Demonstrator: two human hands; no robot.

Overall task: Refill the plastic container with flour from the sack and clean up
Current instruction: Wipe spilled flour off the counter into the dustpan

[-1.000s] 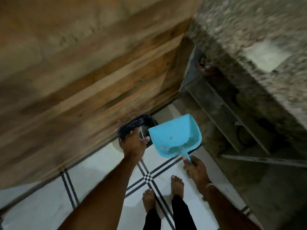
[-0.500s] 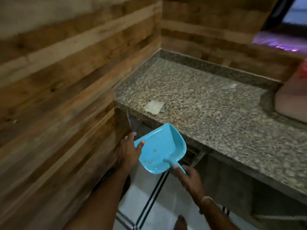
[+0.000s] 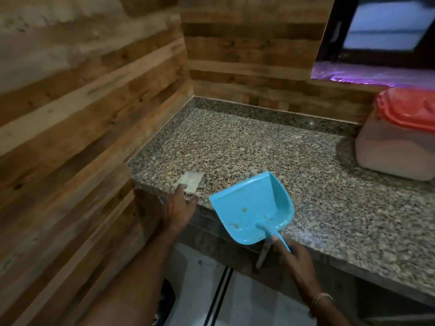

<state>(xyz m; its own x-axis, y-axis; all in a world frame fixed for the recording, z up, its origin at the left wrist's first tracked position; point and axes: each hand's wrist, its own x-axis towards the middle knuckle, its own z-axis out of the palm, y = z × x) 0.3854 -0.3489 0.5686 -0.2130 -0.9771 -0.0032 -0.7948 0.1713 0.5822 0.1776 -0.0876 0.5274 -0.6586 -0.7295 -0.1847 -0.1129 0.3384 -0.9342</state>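
A blue dustpan (image 3: 253, 208) with a few crumbs in it hangs over the front edge of the granite counter (image 3: 259, 151). My right hand (image 3: 293, 260) grips its handle from below. My left hand (image 3: 180, 208) is at the counter's left front corner, fingers spread, its fingertips touching a small pale cloth or sponge (image 3: 191, 181) that lies there. A plastic container (image 3: 395, 142) with a red lid stands at the right end of the counter, filled with pale flour.
Wooden plank walls (image 3: 94, 137) close the left side and the back. A dark window (image 3: 386, 31) sits at top right. White tiled floor (image 3: 211, 290) with dark stripes shows below, and a dark bin edge (image 3: 168, 300) is by my left arm.
The view has lifted from the floor and the black bin to the counter. The dustpan rose to counter height, and my left hand left the bin and reached the pale cloth.
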